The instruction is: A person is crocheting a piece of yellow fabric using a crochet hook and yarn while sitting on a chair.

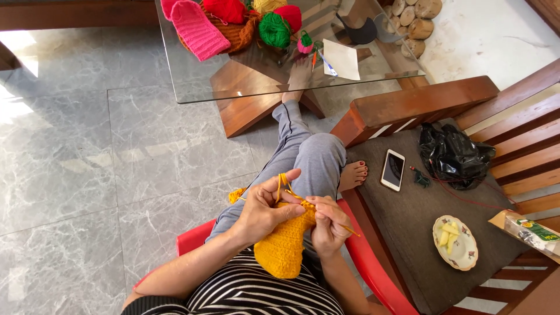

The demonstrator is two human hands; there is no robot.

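A thick, ribbed piece of mustard-yellow crocheted fabric hangs from the person's hands over the lap, above grey trousers and a red plastic seat. A good length of it is already worked, a soft tube or pouch shape as far as the view shows; the top edge is open, with loose yellow yarn looped over the fingers, so the piece appears unfinished.

The left hand is closed on the fabric's upper edge, thumb and fingers pinching it and tensioning the strand. The right hand is clamped round a thin orange crochet hook, its tip at the edge of the work.

Beyond the knees, a glass-topped wooden table carries fuzzy balls of green, red and orange yarn and a pink ribbed knitted piece. On the dark cushioned wooden bench to the right lie a white smartphone, a crumpled black plastic bag and a small patterned plate of pale yellow food pieces.
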